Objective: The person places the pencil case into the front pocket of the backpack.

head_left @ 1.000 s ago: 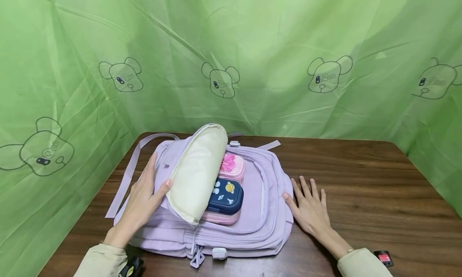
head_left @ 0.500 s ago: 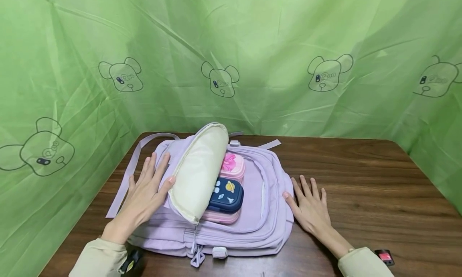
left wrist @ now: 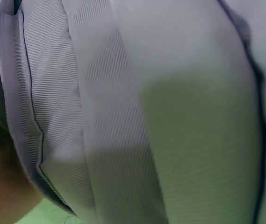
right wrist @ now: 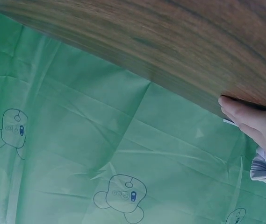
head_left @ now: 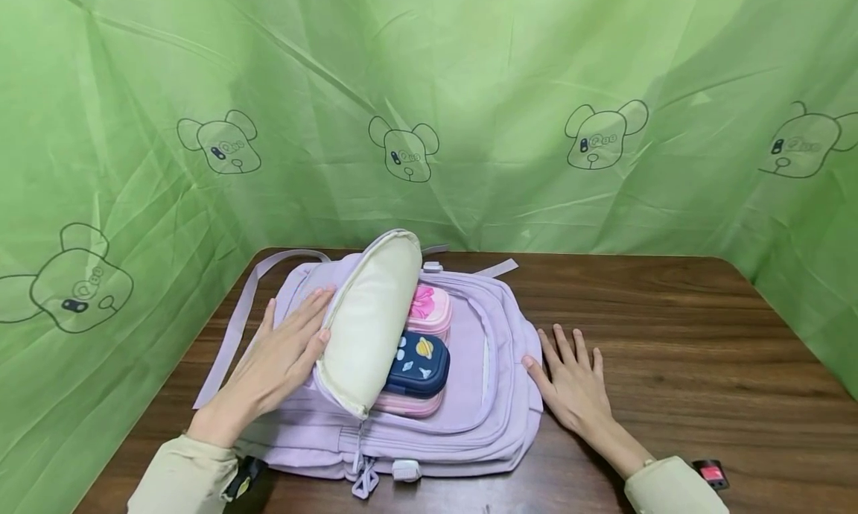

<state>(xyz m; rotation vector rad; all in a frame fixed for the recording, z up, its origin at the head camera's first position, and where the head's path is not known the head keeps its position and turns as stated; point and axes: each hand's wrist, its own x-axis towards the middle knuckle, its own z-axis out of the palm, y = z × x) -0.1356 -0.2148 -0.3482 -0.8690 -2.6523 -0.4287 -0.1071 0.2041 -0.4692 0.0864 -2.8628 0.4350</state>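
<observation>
A lilac backpack (head_left: 496, 395) lies flat on the wooden table (head_left: 670, 335). Its front flap (head_left: 369, 320) stands raised, cream lining facing right. In the opening lie a navy case (head_left: 418, 365) with planet pictures and a pink flowered case (head_left: 429, 311), above another pink case. My left hand (head_left: 281, 357) rests flat with straight fingers on the flap's lilac outer side, fingertips at its edge. My right hand (head_left: 570, 376) lies flat on the table, thumb touching the bag's right edge. The left wrist view shows only lilac fabric (left wrist: 100, 116) and cream lining (left wrist: 193, 116) close up.
Green cloth (head_left: 469, 89) printed with bear drawings walls in the table on three sides. Lilac straps (head_left: 234, 328) trail off the bag's left side. Zip pulls (head_left: 365, 480) and a white buckle (head_left: 405, 469) sit at the near edge. Bare wood stretches right of my right hand.
My left hand let go of the flap's edge, spread its fingers, then laid them flat against the flap's outer side. The flap stays raised. My right hand has not moved.
</observation>
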